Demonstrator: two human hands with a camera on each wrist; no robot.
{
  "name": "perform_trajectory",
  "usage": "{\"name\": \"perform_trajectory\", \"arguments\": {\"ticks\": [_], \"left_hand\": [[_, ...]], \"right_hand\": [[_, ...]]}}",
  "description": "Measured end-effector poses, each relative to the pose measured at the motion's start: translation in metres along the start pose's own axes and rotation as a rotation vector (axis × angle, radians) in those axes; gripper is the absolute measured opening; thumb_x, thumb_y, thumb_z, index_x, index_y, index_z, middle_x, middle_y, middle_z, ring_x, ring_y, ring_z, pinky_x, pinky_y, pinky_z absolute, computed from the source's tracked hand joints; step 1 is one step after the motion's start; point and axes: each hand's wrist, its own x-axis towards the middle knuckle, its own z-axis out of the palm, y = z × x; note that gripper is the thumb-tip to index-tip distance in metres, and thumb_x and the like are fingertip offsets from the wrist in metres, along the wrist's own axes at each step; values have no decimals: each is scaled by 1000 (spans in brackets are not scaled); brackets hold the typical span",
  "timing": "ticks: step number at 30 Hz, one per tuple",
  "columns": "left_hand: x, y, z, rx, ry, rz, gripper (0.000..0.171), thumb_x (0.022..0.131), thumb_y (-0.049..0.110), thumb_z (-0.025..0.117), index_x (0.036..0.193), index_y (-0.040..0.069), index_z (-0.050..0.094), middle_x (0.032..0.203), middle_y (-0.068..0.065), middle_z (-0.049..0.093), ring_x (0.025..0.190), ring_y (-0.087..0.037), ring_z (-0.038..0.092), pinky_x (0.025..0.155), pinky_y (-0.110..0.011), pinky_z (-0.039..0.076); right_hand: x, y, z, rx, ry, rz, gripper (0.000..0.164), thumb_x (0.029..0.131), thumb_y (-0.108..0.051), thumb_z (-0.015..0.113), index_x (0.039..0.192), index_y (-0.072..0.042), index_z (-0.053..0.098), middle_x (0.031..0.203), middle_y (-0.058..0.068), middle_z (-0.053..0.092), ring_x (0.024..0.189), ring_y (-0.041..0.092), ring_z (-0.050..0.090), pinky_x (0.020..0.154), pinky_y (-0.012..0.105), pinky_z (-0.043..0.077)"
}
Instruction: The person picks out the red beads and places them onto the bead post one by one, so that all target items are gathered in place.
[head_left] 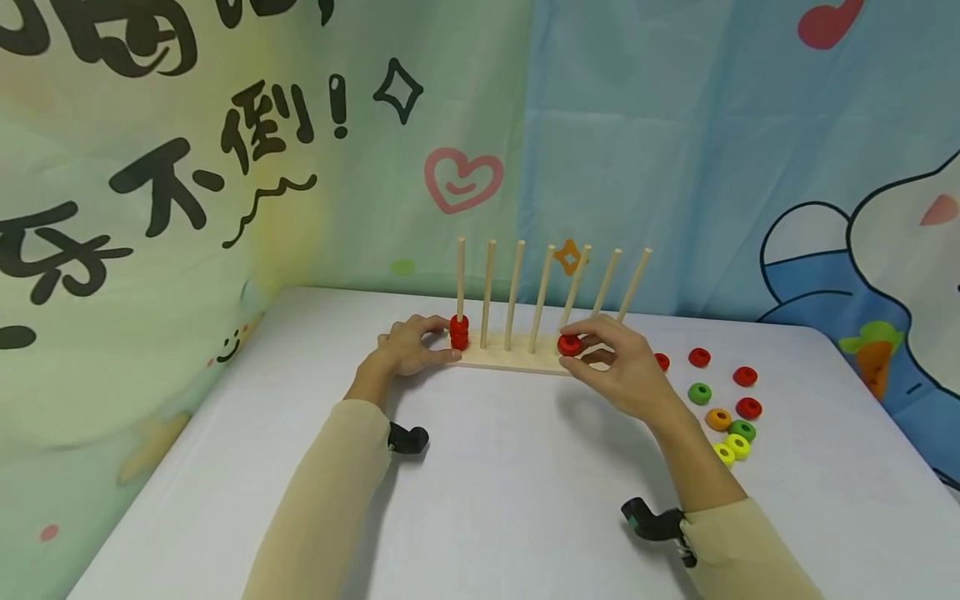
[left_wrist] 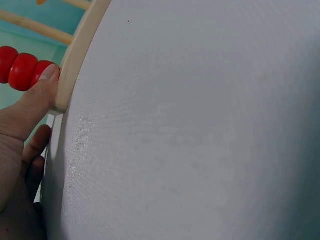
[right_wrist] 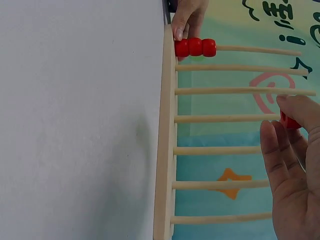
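Observation:
A wooden peg rack (head_left: 510,360) with several upright pegs stands on the table. Three red beads (right_wrist: 195,47) are stacked on its leftmost peg. My left hand (head_left: 408,346) grips the rack's left end, its thumb (left_wrist: 40,95) at the front beside the lowest bead. Between thumb and fingertips my right hand (head_left: 628,367) pinches another red bead (head_left: 569,345). In the right wrist view this held bead (right_wrist: 289,121) is up near the free ends of the pegs, and the hand hides the tips of several of them.
Loose beads lie on the table right of the rack: red (head_left: 745,377), green (head_left: 700,393), orange (head_left: 717,419) and yellow (head_left: 738,447). One red bead (head_left: 662,362) sits close by the right hand. A printed cloth (head_left: 630,125) hangs behind the white table (head_left: 510,483).

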Motion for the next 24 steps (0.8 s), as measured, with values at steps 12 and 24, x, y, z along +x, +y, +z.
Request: {"name": "perform_trajectory", "arguments": {"ticks": [12,24], "left_hand": [[1,-2,-2,8,3,-6,69,82,61,69,142,35,49,143,-2,46,128,-33,36,98,-54,26],[2,-2,0,14,5,6,70,81,64,69,142,35,50,144,-2,46,129,-34,37,98,-55,26]], "right_hand": [[20,-39,12,21,39,-103,34,80,11,75,111,7,64,100,19,63,83,30,66,73,29,57],[34,-44,20,46,22,-76,34,82,6,75,114,7,63,103,17,63,86,29,65,75,31,57]]}}
